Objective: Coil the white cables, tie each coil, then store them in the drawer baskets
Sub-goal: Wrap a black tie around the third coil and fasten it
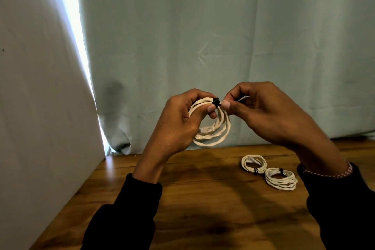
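Observation:
I hold a coiled white cable (pixel 220 132) up in the air above the wooden table (pixel 203 199). My left hand (pixel 178 122) grips the coil at its top left, thumb pressed beside a black tie (pixel 216 102) wrapped round the strands. My right hand (pixel 263 111) pinches the tie's end from the right. A grey plug (pixel 207 129) shows inside the loop. Two other white coils, one (pixel 253 165) behind the other (pixel 281 180), each bound with a black tie, lie on the table at the right.
A pale green curtain (pixel 223 36) hangs behind the table. A white panel (pixel 40 107) stands along the left side, with bright light in the gap between them. No drawer or basket is in view.

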A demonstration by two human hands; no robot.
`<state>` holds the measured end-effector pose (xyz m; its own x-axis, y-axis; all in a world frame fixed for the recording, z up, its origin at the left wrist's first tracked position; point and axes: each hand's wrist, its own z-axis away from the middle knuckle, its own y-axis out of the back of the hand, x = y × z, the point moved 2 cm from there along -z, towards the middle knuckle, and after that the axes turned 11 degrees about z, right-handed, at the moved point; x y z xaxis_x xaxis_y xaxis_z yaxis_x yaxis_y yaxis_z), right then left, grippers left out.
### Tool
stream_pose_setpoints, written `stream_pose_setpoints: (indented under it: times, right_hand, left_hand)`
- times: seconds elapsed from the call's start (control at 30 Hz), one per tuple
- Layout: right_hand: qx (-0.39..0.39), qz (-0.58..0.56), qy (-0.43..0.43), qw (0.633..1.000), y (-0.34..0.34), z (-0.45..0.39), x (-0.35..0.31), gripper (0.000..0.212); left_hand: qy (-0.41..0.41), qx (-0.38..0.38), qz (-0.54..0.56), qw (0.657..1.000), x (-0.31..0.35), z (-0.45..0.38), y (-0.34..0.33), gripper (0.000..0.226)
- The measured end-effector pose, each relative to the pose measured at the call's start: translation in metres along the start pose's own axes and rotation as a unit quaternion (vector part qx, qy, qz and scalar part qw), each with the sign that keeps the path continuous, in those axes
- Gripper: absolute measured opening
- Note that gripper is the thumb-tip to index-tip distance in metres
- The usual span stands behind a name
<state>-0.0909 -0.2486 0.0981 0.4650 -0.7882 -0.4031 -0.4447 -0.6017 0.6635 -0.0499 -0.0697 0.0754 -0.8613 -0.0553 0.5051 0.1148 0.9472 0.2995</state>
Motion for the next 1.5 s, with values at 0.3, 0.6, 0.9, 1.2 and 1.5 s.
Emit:
stream_pose_setpoints:
  times: [0.3, 0.6, 0.9, 1.2, 1.5]
  right_hand:
    - [0.081, 0.023, -0.024, 0.996, -0.014, -0.001, -0.006, 0.007]
    - [0.105, 0.027, -0.028, 0.994, -0.017, 0.000, -0.011, 0.005]
    - [0.088, 0.054, -0.050, 0.993, -0.013, 0.001, -0.008, 0.004]
    - [0.095, 0.021, -0.065, 0.993, -0.015, 0.001, -0.008, 0.002]
    - [0.096, -0.006, -0.052, 0.994, -0.011, 0.001, -0.005, 0.003]
  left_hand:
    - [0.012, 0.026, -0.018, 0.999, -0.005, 0.000, -0.002, 0.016]
    - [0.009, 0.023, -0.017, 1.000, -0.006, -0.001, -0.004, 0.017]
    - [0.018, 0.031, 0.013, 0.999, -0.008, 0.000, -0.010, 0.016]
    - [0.020, 0.026, 0.000, 0.999, -0.008, 0.000, -0.010, 0.016]
    - [0.024, 0.026, 0.026, 0.999, -0.005, 0.001, -0.011, 0.016]
